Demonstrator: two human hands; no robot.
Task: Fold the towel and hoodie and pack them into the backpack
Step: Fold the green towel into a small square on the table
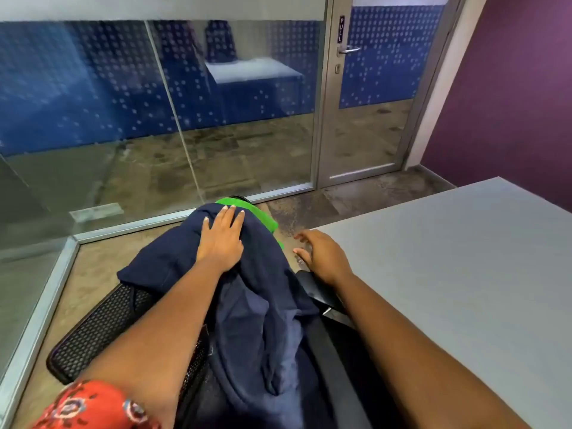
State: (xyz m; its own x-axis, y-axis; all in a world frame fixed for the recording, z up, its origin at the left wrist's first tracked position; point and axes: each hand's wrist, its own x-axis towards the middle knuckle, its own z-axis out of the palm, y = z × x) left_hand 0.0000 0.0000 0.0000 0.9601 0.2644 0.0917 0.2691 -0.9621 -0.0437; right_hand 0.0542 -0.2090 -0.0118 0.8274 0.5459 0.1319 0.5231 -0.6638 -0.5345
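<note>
1. Head view: the navy hoodie (247, 292) is draped over a black mesh chair (93, 329), its long axis running near to far. The left hand (221, 239) presses flat on its far end, fingers straight.
2. A green towel (263, 216) peeks out beneath that end.
3. The right hand (322, 255) hovers just right, fingers relaxed, holding nothing.
4. A grey table (448, 274) stands right; a glass wall (154, 119) lies beyond. No backpack shows.

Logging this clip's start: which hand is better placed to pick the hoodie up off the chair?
Left, probably. The left hand already lies flat on the navy hoodie draped over the chair, with the green towel beneath. The right hand hovers beside it, open, near the table edge, touching nothing.
</note>
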